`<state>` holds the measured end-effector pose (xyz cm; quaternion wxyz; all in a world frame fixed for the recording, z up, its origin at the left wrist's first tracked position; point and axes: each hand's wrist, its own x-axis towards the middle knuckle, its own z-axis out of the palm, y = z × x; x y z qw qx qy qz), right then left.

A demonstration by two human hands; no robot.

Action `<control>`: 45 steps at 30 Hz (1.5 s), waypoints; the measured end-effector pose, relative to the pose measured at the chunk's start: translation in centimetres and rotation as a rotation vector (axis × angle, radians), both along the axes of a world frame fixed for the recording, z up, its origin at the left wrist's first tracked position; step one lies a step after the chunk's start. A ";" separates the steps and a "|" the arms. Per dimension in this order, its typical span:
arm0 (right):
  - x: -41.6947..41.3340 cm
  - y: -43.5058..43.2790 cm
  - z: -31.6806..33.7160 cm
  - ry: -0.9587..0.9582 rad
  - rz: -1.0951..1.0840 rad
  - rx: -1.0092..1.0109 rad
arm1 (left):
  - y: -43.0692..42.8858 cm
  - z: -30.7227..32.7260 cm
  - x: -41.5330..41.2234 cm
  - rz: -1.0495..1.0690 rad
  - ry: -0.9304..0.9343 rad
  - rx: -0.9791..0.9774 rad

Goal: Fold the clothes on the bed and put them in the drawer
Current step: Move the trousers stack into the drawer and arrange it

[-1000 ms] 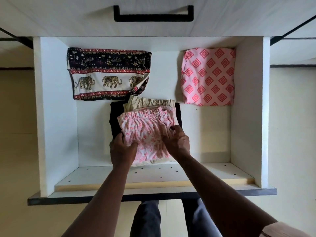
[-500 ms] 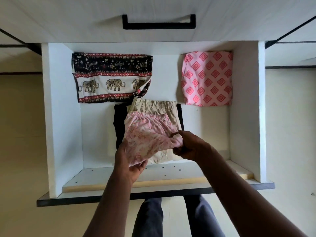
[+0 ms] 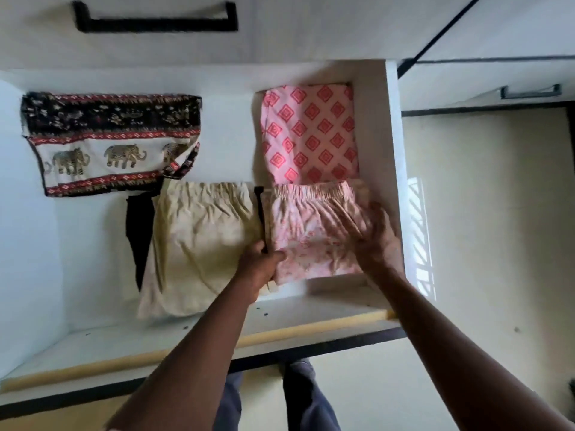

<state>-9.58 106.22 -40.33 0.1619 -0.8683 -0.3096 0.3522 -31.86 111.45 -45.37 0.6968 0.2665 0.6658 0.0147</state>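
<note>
Folded pale-pink floral shorts [image 3: 311,231] lie at the 4 o'clock corner of the white wooden drawer [image 3: 378,144], at 6 o'clock of the pink diamond-print folded cloth [image 3: 311,132] and 3 o'clock of the beige folded garment [image 3: 202,244]; left hand [image 3: 258,269] grips their 8 o'clock corner, right hand [image 3: 373,241], blurred, lies flat with fingers straight on their 3 o'clock side.

Bare forearms [image 3: 193,353], no sleeves; grey-blue trousers [image 3: 311,399] on the legs.

Home bedroom storage: open white drawer [image 3: 378,169] holding folded clothes [image 3: 205,244], wardrobe handle [image 3: 155,24] above, tiled floor [image 3: 497,213].
</note>
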 end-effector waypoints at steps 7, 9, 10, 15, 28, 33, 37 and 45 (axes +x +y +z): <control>-4.1 -0.1 -2.8 -0.103 0.383 -0.313 | -3.9 -3.5 4.8 -0.458 0.361 0.217; -5.7 0.4 -2.6 -0.076 0.421 -0.369 | -4.3 -2.4 4.6 -0.440 0.361 0.233; -6.5 0.6 -2.6 -0.028 0.400 -0.346 | -4.4 -1.3 4.0 -0.400 0.381 0.263; -12.0 2.5 -2.4 0.308 0.258 -0.244 | -3.7 3.5 -3.5 -0.017 0.628 0.555; -18.3 4.5 -3.7 0.412 0.050 -0.415 | 0.6 0.5 -17.1 -0.159 0.699 0.306; -19.3 4.3 -1.8 0.182 0.179 -0.371 | -0.3 1.5 -18.2 -0.112 0.631 0.378; -19.3 4.3 -1.2 0.109 0.228 -0.456 | -1.2 2.3 -19.2 -0.123 0.585 0.465; -19.7 6.3 0.3 0.294 -0.047 -0.507 | -3.3 3.2 -20.2 -0.341 0.700 0.509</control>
